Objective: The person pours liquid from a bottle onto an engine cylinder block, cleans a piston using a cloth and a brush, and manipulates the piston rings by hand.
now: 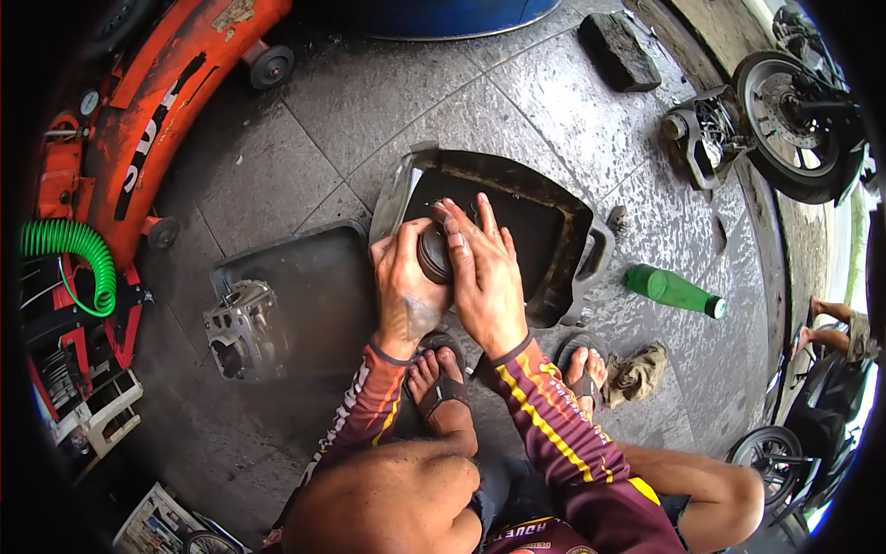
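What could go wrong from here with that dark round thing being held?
The dark round part might slip from the left hand, since the right hand has its fingers stretched out, and could drop into the black pan below. If it fell short, it might hit the bare toes of the left foot. The green bottle, on its side, might roll if nudged.

A grimy pan point(394, 194) rests on a scuffed tile floor point(286, 162) beneath and just beyond the left hand point(406, 282) and right hand point(486, 286), a shallow tray point(323, 305) to their left. To their right lie a green bottle point(672, 290) and crumpled rag point(637, 376); a dark block point(618, 53) sits well ahead.
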The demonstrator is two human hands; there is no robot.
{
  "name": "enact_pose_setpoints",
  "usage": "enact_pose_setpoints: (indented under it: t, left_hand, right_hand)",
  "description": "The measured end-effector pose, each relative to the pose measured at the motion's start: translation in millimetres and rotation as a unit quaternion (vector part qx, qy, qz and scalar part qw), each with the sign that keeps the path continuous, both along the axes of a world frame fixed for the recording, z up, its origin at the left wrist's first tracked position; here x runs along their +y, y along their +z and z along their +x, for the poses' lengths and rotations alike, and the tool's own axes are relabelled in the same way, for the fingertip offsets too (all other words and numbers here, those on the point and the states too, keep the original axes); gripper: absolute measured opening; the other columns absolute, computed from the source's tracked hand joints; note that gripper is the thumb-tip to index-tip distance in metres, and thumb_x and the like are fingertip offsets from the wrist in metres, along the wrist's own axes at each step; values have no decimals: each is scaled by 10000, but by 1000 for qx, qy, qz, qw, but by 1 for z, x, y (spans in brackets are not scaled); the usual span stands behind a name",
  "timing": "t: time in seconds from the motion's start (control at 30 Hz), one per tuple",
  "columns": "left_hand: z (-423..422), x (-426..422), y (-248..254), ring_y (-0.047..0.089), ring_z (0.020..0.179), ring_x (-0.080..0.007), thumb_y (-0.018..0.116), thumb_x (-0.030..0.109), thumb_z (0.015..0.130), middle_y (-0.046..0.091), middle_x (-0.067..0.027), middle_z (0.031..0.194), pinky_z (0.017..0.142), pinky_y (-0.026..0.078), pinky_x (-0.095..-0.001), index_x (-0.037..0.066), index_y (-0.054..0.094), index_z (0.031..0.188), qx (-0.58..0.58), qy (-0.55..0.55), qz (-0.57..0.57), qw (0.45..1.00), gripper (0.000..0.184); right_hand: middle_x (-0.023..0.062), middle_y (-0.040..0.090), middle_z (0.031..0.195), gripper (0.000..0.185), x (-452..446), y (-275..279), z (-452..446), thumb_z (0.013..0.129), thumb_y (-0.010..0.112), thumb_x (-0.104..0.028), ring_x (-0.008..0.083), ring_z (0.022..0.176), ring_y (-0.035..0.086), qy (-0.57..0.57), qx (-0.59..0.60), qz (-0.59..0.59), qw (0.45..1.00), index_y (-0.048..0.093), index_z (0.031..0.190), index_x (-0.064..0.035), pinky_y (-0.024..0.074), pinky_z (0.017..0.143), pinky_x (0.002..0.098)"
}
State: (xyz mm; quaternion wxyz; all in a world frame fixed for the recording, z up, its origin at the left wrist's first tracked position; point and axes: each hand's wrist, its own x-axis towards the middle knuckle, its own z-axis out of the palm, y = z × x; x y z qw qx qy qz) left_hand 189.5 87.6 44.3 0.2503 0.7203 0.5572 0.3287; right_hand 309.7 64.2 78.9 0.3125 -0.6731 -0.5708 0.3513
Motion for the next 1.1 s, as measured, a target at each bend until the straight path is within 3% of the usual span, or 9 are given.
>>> enact_pose_setpoints:
  t: [0.2,0.33,0.47,0.6,0.73,0.83,0.93,1.0,1.1]
  left_hand:
    - [-2,1,6,633,990,-352,828,183,744,690,-161,1019,861,499,-416,52,600,1131,-65,42,-110,991,468]
    - [-1,5,9,636,941,-339,860,209,680,701,-118,965,885,455,-423,65,594,1105,-42,33,-5,999,522]
    - [0,4,7,633,962,-342,859,202,661,696,-124,1012,913,441,-418,68,595,1111,-127,51,-152,979,538]
    - [4,7,15,653,939,-337,871,179,650,705,-134,975,859,485,-422,58,597,1093,-57,3,-17,998,535]
    - [3,5,9,630,971,-354,850,194,679,693,-128,997,910,465,-436,51,588,1132,-167,45,-167,971,543]
    - [5,-2,7,648,893,-349,831,199,737,698,-131,952,890,472,-424,46,576,1106,-33,14,-22,999,474]
    - [-6,7,8,671,965,-326,719,146,834,685,-179,1017,836,526,-388,24,582,1144,-72,-2,-74,995,361]
    - [3,6,4,639,925,-346,790,168,773,694,-134,991,870,439,-429,53,583,1102,-102,17,-106,989,406]
    - [2,5,-1,649,897,-343,719,204,841,691,-144,954,884,401,-411,44,580,1094,-7,-27,17,999,330]
  right_hand:
    - [83,482,1510,410,-25,4,-7,1051,377,-228,352,1484,283,-20,36,10,999,559,1406,-133,187,1168,600]
    - [94,477,1513,420,-20,6,-3,1057,367,-241,351,1491,271,-29,59,3,998,549,1420,-133,181,1170,593]
    - [98,478,1511,421,-29,6,-5,1056,369,-235,343,1493,271,-35,54,4,998,545,1424,-133,170,1170,596]
    - [99,487,1503,419,-16,14,3,1050,372,-219,345,1488,281,-40,66,7,997,551,1417,-128,172,1162,613]
    - [109,486,1502,420,-28,12,-5,1050,370,-227,339,1496,262,-35,62,8,997,554,1417,-135,176,1165,610]
    - [100,490,1501,407,-7,7,-1,1042,406,-233,343,1489,279,-25,41,10,999,571,1401,-134,188,1161,617]
    - [98,493,1498,398,-37,20,-17,1035,424,-211,351,1486,280,6,37,33,999,576,1393,-127,192,1150,636]
    - [98,496,1495,399,-24,12,-12,1030,429,-200,354,1490,267,-2,35,27,999,572,1394,-122,194,1147,638]
    - [97,482,1507,419,-5,10,-5,1043,384,-215,355,1497,245,17,-8,20,1000,544,1417,-117,182,1167,611]
